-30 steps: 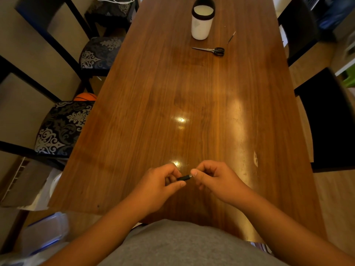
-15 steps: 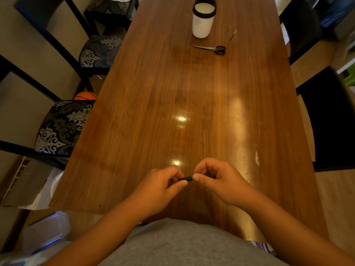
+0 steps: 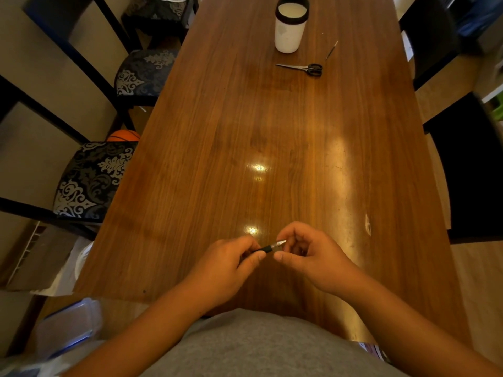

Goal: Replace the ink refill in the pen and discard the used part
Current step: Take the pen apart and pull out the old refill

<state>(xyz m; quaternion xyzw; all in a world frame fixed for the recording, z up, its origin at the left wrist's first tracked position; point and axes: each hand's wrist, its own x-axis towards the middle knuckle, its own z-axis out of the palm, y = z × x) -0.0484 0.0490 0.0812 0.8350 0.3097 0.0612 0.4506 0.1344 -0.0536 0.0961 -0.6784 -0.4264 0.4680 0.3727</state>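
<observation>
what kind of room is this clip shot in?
Probably a home dining room: a long wooden table, upholstered damask-patterned chairs pushed in along its side, and a basketball on the floor under one of them.

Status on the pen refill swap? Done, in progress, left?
Done: nothing visibly finished; the thin refill-like stick lies far off by the scissors and white cup. In hand: left hand grips the pen; right hand is at its silver tip. Left: swapping the refill, discarding the old one.
</observation>
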